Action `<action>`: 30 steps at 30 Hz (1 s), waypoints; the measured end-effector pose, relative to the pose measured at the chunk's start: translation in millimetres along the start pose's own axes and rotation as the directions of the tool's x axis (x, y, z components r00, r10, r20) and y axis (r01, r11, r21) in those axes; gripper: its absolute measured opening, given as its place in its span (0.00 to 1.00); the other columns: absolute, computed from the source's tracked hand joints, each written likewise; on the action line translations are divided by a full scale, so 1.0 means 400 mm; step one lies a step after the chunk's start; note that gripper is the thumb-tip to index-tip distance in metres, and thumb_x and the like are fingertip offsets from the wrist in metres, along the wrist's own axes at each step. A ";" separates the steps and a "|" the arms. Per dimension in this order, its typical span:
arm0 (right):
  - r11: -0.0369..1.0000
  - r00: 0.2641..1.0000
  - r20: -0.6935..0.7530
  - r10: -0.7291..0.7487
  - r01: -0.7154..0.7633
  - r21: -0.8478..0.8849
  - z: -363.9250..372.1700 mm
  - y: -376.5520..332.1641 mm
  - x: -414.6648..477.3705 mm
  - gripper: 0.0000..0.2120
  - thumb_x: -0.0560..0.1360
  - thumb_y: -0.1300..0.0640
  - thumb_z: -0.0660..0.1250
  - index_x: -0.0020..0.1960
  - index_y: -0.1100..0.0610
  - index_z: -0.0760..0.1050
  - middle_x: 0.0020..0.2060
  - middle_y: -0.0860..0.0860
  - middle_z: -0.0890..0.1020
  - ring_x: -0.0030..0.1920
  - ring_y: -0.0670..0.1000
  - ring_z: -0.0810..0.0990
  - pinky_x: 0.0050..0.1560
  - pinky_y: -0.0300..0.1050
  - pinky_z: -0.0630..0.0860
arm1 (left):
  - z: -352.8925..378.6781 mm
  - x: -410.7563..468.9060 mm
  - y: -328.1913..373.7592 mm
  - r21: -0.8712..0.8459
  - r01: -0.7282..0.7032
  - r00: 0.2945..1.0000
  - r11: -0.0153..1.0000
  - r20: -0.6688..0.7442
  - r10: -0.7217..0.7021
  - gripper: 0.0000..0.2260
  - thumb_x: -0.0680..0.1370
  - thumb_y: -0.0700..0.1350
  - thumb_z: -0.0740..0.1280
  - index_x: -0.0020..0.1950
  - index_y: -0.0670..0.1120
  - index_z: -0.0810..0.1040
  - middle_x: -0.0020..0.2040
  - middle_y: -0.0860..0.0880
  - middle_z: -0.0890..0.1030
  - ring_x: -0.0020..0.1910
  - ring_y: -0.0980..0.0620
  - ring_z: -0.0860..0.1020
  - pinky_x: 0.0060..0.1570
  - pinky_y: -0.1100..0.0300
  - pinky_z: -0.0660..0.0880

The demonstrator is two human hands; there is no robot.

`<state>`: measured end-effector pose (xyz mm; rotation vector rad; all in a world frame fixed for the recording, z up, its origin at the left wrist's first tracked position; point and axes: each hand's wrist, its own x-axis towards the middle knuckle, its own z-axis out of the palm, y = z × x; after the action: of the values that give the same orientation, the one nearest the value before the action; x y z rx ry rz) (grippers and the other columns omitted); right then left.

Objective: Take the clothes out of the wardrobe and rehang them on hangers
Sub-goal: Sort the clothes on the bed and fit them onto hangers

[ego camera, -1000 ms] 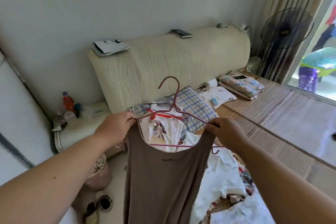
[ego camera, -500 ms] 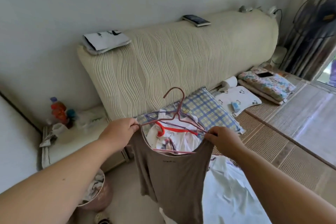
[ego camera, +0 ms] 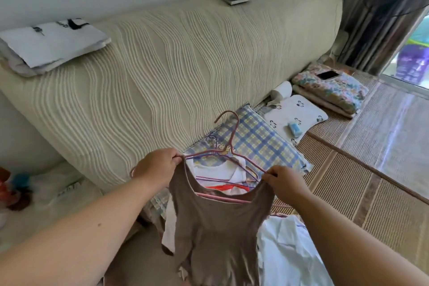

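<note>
A brown sleeveless top (ego camera: 218, 232) hangs on a pink wire hanger (ego camera: 228, 141) in front of me, above the bed. My left hand (ego camera: 155, 167) pinches the top's left shoulder strap together with the hanger's left arm. My right hand (ego camera: 285, 183) grips the right strap and the hanger's right arm. The hook points up and left. Behind the neckline lie more wire hangers (ego camera: 222, 179) and white and red clothes (ego camera: 218, 169) on the bed.
A plaid pillow (ego camera: 260, 144) leans on the cream ribbed headboard (ego camera: 162, 72). White clothes (ego camera: 287, 251) lie below right. A woven mat (ego camera: 348, 176) covers the bed. A floral pillow (ego camera: 332, 90) with a phone and a bedside stand (ego camera: 46, 202) flank the bed.
The view has dipped and closed in on the bed. Both hands keep their hold on the top and hanger, which now hang lower, nearer the pile of clothes.
</note>
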<state>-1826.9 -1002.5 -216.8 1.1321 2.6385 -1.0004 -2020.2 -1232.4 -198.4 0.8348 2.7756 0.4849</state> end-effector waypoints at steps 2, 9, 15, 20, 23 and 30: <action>0.998 0.997 0.019 0.068 -0.068 0.007 0.054 -0.005 0.082 0.09 0.78 0.54 0.62 0.52 0.55 0.79 0.42 0.50 0.79 0.42 0.50 0.76 0.42 0.40 0.71 | 0.056 0.098 -0.037 0.007 0.008 0.999 1.000 0.050 -0.008 0.07 0.79 0.48 0.61 0.50 0.51 0.79 0.49 0.47 0.81 0.49 0.45 0.77 0.46 0.55 0.73; 0.973 0.966 0.134 0.221 -0.209 -0.096 0.252 -0.011 0.365 0.15 0.76 0.62 0.56 0.55 0.50 0.75 0.51 0.52 0.80 0.45 0.52 0.76 0.47 0.46 0.77 | 0.278 0.377 -0.201 0.096 0.037 0.968 0.995 0.245 -0.059 0.08 0.80 0.49 0.61 0.49 0.49 0.79 0.50 0.46 0.82 0.51 0.45 0.78 0.44 0.57 0.70; 0.954 0.949 0.170 0.265 -0.231 -0.192 0.359 0.024 0.528 0.23 0.73 0.64 0.61 0.66 0.49 0.70 0.58 0.52 0.76 0.56 0.54 0.76 0.53 0.46 0.74 | 0.415 0.531 -0.265 0.102 0.013 0.931 0.995 0.361 -0.049 0.10 0.80 0.50 0.60 0.53 0.49 0.79 0.53 0.45 0.82 0.54 0.44 0.78 0.43 0.58 0.68; 0.948 0.941 0.120 0.316 -0.309 -0.076 0.393 0.062 0.587 0.30 0.75 0.67 0.56 0.74 0.46 0.60 0.68 0.53 0.69 0.64 0.57 0.72 0.60 0.50 0.73 | 0.457 0.571 -0.242 0.123 -0.004 0.938 0.992 0.345 -0.038 0.08 0.77 0.52 0.62 0.52 0.51 0.77 0.54 0.45 0.80 0.54 0.44 0.77 0.47 0.57 0.71; 0.958 0.956 0.076 0.284 -0.280 -0.061 0.400 0.070 0.549 0.29 0.75 0.63 0.59 0.74 0.47 0.59 0.71 0.52 0.66 0.66 0.56 0.70 0.64 0.51 0.71 | 0.452 0.544 -0.203 0.209 -0.038 0.940 0.977 0.341 -0.037 0.12 0.73 0.55 0.66 0.55 0.55 0.76 0.60 0.45 0.72 0.59 0.43 0.71 0.60 0.55 0.68; 0.949 0.946 -0.107 0.307 -0.313 -0.044 0.311 0.109 0.286 0.29 0.76 0.56 0.60 0.74 0.42 0.58 0.74 0.48 0.61 0.73 0.52 0.61 0.71 0.50 0.60 | 0.424 0.384 0.058 0.109 -0.349 0.810 0.931 0.534 0.242 0.22 0.76 0.57 0.62 0.70 0.56 0.67 0.72 0.48 0.60 0.70 0.45 0.61 0.68 0.52 0.63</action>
<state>-1899.1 -986.2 -374.9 1.5573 2.4332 -0.8169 -2086.7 -1084.9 -362.0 1.2480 2.2255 0.0024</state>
